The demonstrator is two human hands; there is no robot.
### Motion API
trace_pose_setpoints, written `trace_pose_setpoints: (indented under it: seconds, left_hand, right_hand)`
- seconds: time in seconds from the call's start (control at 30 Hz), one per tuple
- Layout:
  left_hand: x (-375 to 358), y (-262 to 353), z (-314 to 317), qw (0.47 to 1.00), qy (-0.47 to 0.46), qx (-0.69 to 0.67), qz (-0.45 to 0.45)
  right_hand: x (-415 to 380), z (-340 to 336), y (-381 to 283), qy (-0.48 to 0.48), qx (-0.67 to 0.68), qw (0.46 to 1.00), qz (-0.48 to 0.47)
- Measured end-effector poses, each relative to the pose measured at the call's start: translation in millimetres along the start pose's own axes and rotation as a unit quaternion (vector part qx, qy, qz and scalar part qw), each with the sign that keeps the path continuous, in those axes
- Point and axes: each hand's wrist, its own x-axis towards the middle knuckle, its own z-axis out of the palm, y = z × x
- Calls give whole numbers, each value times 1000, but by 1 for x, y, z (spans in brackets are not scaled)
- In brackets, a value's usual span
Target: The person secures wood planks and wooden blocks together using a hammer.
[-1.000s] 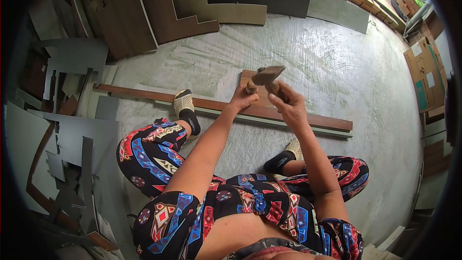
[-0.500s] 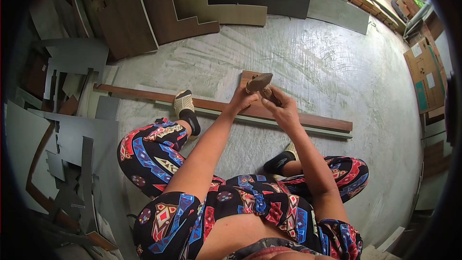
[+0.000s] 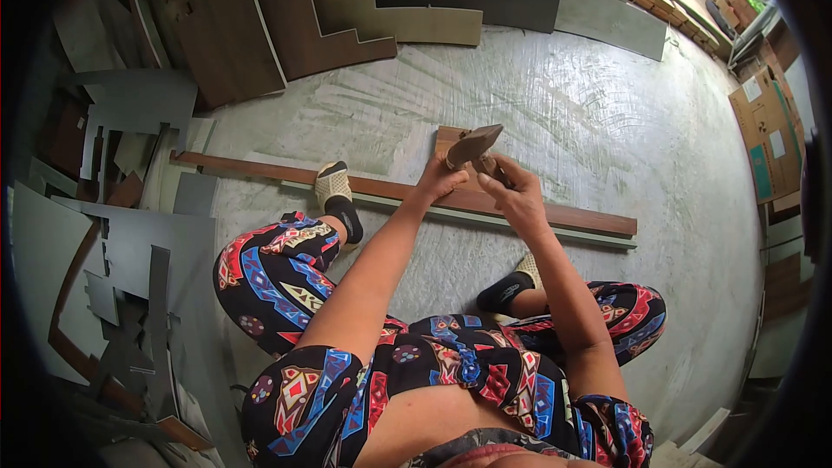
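My right hand (image 3: pixel 518 193) is wrapped round the short handle of a hammer (image 3: pixel 474 146), whose dark head hangs over a small brown wood piece (image 3: pixel 449 136). Beside the hammer head, my left hand (image 3: pixel 439 179) has its fingers closed at the wood; whatever they hold is hidden. The small piece lies across a long brown strip (image 3: pixel 563 215) on the floor. Along the near side of that strip runs a pale green-grey strip (image 3: pixel 589 237).
Cut boards (image 3: pixel 217 26) lean along the back. Scrap panels (image 3: pixel 147 251) are piled at the left. A cardboard box (image 3: pixel 767 139) stands at the right. My feet (image 3: pixel 334 195) rest on the near side of the strips.
The hammer head has shifted slightly right and up, and its angle has changed. My right hand has moved slightly right. My left hand has barely moved.
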Motion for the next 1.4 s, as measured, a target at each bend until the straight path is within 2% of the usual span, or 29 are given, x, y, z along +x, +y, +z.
trace_pose_setpoints:
  seconds: [0.07,0.1,0.17,0.23,0.27,0.3,0.4,0.5,0.63,0.7,0.8,0.87,1.0,1.03,1.1,1.2,1.4]
  left_hand:
    - [4,-7,4,1000,6,8,-16]
    - [3,-4,8,1000,19,8,4]
    - [2,7,14,998,42,11,50]
    - [-3,14,15,999,37,-14,22]
    - [-5,17,17,999,33,-26,8]
    - [-5,23,19,998,52,-9,46]
    - [-13,34,15,998,33,-29,41]
    - [-7,17,12,999,20,1,41]
    - [-6,17,16,997,33,9,63]
    - [-6,18,14,996,24,-6,82]
    - [-9,15,10,995,-12,-36,88]
    - [-8,11,11,997,9,-46,55]
    - [-11,28,9,995,83,31,42]
    - [-11,27,7,995,92,13,37]
    - [-9,24,3,995,102,-1,23]
    - [-8,19,-1,994,110,-16,17]
    - [-4,24,3,993,111,-10,31]
  right_hand:
    - [-2,0,-8,-2,39,999,-7]
    - [-2,0,-9,2,58,998,-17]
    - [-1,-2,-3,11,15,999,-38]
    - [0,-1,10,16,-18,999,-42]
    - [0,-1,19,18,-29,999,-34]
    - [2,0,17,19,-40,999,-26]
    - [-2,-6,0,-8,3,1000,22]
    - [-6,-11,-17,-24,55,997,53]
    - [-2,-6,13,-8,18,1000,-12]
    - [2,-5,20,-7,36,999,-3]
    - [4,-11,21,-1,96,994,60]
    - [5,-16,23,22,117,989,88]
    - [12,-35,54,95,16,983,154]
    - [16,-42,82,116,-60,980,150]
    - [21,-59,141,154,-209,955,141]
    - [2,-72,143,185,-333,901,208]
    - [-19,-100,180,216,-411,850,250]
